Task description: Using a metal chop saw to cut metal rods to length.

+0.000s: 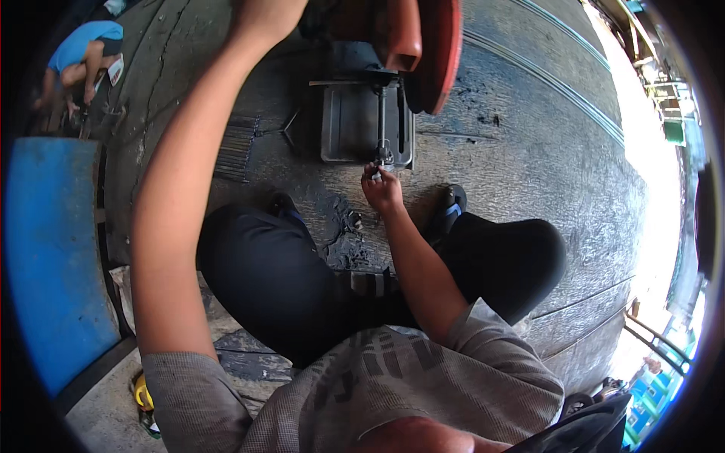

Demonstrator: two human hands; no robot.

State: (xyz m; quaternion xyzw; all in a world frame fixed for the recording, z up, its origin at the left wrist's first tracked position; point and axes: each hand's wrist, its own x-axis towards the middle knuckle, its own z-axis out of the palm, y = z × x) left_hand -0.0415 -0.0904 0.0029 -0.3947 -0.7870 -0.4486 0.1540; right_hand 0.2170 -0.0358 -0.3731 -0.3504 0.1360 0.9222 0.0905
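In front of me stands a cut-off saw with an orange-red body and a round red guard (440, 57). My left hand (266, 21) is raised beside the saw's top; its fingers run past the upper edge of the picture, so their grip is hidden. My right hand (383, 189) is low at the near end of the vise screw (382, 121), its fingers closed round the crank handle (377, 172). The screw runs over the saw's dark metal base (330, 124). A thin metal bar (326, 83) sticks out leftward from under the saw head.
Short dark rods (236, 147) lie side by side on the ground left of the base. Long bars (544, 72) stretch across the upper right. A blue panel (53, 257) stands at the left, with a crouching person (87, 53) beyond. My feet flank the base's near side.
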